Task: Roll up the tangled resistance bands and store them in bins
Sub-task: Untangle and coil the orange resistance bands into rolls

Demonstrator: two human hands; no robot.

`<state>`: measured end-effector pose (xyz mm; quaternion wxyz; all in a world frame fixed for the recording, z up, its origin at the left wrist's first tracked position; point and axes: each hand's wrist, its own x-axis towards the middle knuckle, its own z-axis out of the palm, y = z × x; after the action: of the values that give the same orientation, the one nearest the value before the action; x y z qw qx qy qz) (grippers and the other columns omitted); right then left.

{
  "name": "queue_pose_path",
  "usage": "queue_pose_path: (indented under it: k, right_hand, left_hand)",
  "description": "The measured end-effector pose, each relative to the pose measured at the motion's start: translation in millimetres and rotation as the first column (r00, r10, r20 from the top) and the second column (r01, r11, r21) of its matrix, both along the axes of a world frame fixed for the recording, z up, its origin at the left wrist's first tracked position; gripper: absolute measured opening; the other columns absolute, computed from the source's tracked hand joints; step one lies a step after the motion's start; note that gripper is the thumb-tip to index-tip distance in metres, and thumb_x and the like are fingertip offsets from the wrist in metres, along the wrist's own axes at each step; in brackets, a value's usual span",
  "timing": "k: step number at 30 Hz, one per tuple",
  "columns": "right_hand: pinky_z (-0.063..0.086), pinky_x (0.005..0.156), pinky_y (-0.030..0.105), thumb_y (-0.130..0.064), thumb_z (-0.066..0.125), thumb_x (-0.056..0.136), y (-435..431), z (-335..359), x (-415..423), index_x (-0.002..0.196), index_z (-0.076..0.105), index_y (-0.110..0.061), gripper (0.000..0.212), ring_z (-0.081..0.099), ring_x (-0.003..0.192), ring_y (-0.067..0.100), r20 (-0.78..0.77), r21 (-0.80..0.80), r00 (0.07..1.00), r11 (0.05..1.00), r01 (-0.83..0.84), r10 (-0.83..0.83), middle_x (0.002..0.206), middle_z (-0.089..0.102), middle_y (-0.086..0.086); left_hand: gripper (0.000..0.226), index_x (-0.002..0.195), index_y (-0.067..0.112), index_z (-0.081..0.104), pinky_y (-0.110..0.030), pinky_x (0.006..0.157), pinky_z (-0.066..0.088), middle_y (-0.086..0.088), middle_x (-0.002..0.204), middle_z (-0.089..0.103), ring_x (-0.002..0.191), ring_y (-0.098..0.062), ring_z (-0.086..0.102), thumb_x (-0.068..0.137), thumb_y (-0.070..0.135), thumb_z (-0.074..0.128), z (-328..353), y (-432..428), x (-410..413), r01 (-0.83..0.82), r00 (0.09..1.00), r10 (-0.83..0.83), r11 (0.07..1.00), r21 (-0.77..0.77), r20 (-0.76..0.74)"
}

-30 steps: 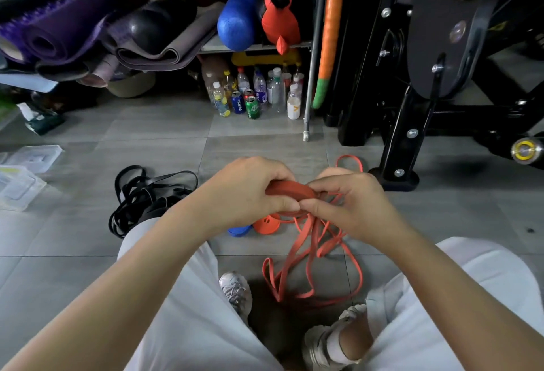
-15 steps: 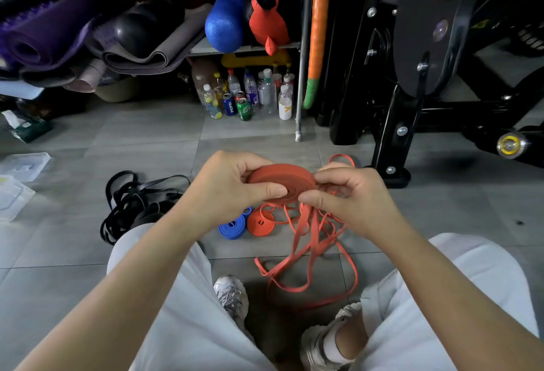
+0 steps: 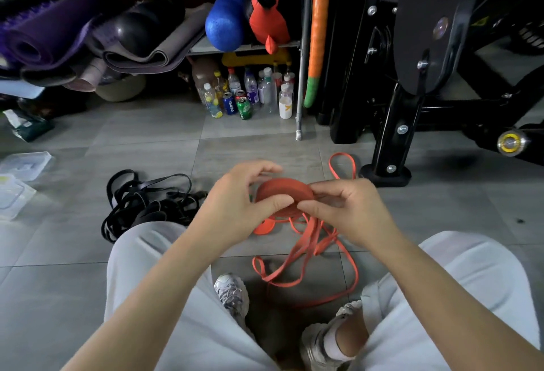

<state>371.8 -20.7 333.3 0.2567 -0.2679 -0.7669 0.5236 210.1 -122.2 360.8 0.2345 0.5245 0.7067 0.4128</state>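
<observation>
Because the loose length of the orange band (image 3: 303,250) trails from the coil down to the floor (image 3: 250,147) between your shoes (image 3: 232,294), the next wrap has to draw from below and toward you. That length is thin, flat and rubbery, lying in limp doubled loops. Above it, your left hand (image 3: 232,206) and right hand (image 3: 350,211) meet close together on the coil (image 3: 276,189), a matte disc with its flat face turned up. The left thumb presses its near edge and the right hand pinches its right rim, both equally near. Just below sits a small finished orange roll (image 3: 263,228). Farther left lies a tangle of narrow, glossy black bands (image 3: 141,206). The clear plastic bins (image 3: 14,197) lie well apart, far left.
</observation>
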Motion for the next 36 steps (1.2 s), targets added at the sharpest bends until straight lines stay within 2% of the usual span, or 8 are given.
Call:
queue_pose_path:
  k: [3, 6, 10, 15, 19, 26, 31, 36]
  right_hand:
    - [0.056, 0.067, 0.031, -0.021, 0.077, 0.076, 1.2, 4.1, -5.0, 0.086, 0.075, -0.03, 0.014, 0.067, 0.063, 0.003, 0.137, 0.192, 0.99, 0.981, -0.007, -0.019, 0.069, 0.071, -0.012]
    - [0.048, 0.058, 0.019, -0.023, 0.079, 0.072, 1.9, 9.1, -8.3, 0.077, 0.075, -0.024, 0.007, 0.061, 0.062, -0.002, 0.154, 0.328, 0.985, 0.944, 0.028, -0.083, 0.065, 0.066, -0.017]
    - [0.054, 0.067, 0.031, -0.024, 0.08, 0.07, 0.8, 3.8, -3.5, 0.072, 0.066, -0.04, 0.022, 0.064, 0.063, 0.007, 0.061, 0.132, 0.997, 0.99, 0.045, -0.054, 0.067, 0.069, -0.013]
    - [0.055, 0.082, 0.05, -0.027, 0.075, 0.065, 2.9, -1.1, 3.2, 0.083, 0.072, -0.029, 0.019, 0.07, 0.079, 0.024, -0.055, -0.137, 0.998, 0.99, -0.027, 0.02, 0.082, 0.074, 0.003]
    - [0.058, 0.074, 0.03, -0.02, 0.073, 0.062, 3.3, 0.9, 3.1, 0.083, 0.071, -0.022, 0.021, 0.07, 0.074, 0.012, -0.145, -0.214, 0.989, 0.976, -0.041, 0.009, 0.077, 0.075, -0.002]
    - [0.053, 0.065, 0.017, -0.01, 0.07, 0.069, -3.6, 6.3, -7.4, 0.084, 0.07, -0.02, 0.018, 0.069, 0.068, 0.008, -0.307, -0.259, 0.948, 0.966, 0.009, -0.09, 0.073, 0.074, -0.006]
    - [0.058, 0.074, 0.03, -0.003, 0.073, 0.075, 3.2, 6.8, -2.2, 0.084, 0.071, -0.026, 0.024, 0.07, 0.072, 0.015, -0.165, -0.106, 0.984, 0.993, 0.045, -0.062, 0.077, 0.074, -0.004]
    - [0.056, 0.075, 0.031, -0.019, 0.078, 0.074, 7.4, 10.7, -2.5, 0.083, 0.072, -0.04, 0.023, 0.068, 0.073, 0.001, 0.043, 0.182, 0.999, 0.983, 0.013, -0.021, 0.075, 0.071, -0.021]
  left_hand:
    - [0.064, 0.134, 0.038, 0.042, -0.022, 0.09, 0.041, 0.012, 0.126, 0.054, 0.111, -0.005, 0.054, 0.077, 0.036, 0.072, 10.9, 3.0, 4.4, 0.139, 0.836, -0.158, 0.987, -0.077, -0.526]
    - [0.074, 0.134, 0.038, 0.036, -0.028, 0.072, 0.051, 0.003, 0.102, 0.063, 0.087, -0.021, 0.065, 0.073, 0.018, 0.073, -2.8, 4.2, 7.9, 0.234, 0.674, -0.19, 0.972, -0.038, -0.714]
    - [0.049, 0.125, 0.036, 0.051, -0.019, 0.083, 0.043, 0.005, 0.1, 0.063, 0.094, -0.008, 0.057, 0.08, 0.018, 0.058, -11.6, 1.8, 3.9, 0.223, 0.886, -0.183, 0.974, 0.046, -0.426]
    - [0.043, 0.115, 0.05, 0.056, -0.022, 0.09, 0.046, 0.016, 0.101, 0.065, 0.099, 0.0, 0.058, 0.08, 0.025, 0.061, -12.7, -1.0, 3.5, 0.043, 0.993, -0.025, 0.989, 0.144, -0.119]
    - [0.048, 0.105, 0.059, 0.059, -0.034, 0.091, 0.051, 0.023, 0.103, 0.065, 0.1, -0.005, 0.063, 0.076, 0.02, 0.065, -4.7, -0.2, 2.4, -0.073, 0.993, 0.05, 0.969, 0.238, 0.103]
    - [0.039, 0.112, 0.026, 0.058, -0.022, 0.079, 0.053, 0.007, 0.097, 0.068, 0.089, -0.006, 0.064, 0.078, 0.006, 0.062, -5.0, 3.2, 8.0, -0.139, 0.925, 0.0, 0.931, 0.337, 0.38]
    - [0.035, 0.106, 0.036, 0.055, -0.029, 0.09, 0.049, 0.013, 0.105, 0.062, 0.098, -0.005, 0.06, 0.076, 0.024, 0.066, -2.1, 1.7, 1.4, -0.08, 0.997, 0.077, 0.98, 0.183, 0.026]
    - [0.034, 0.115, 0.03, 0.06, -0.029, 0.087, 0.046, 0.018, 0.101, 0.065, 0.096, -0.006, 0.059, 0.081, 0.033, 0.069, 25.1, 6.3, 1.1, 0.065, 0.896, -0.123, 0.987, -0.148, -0.427]
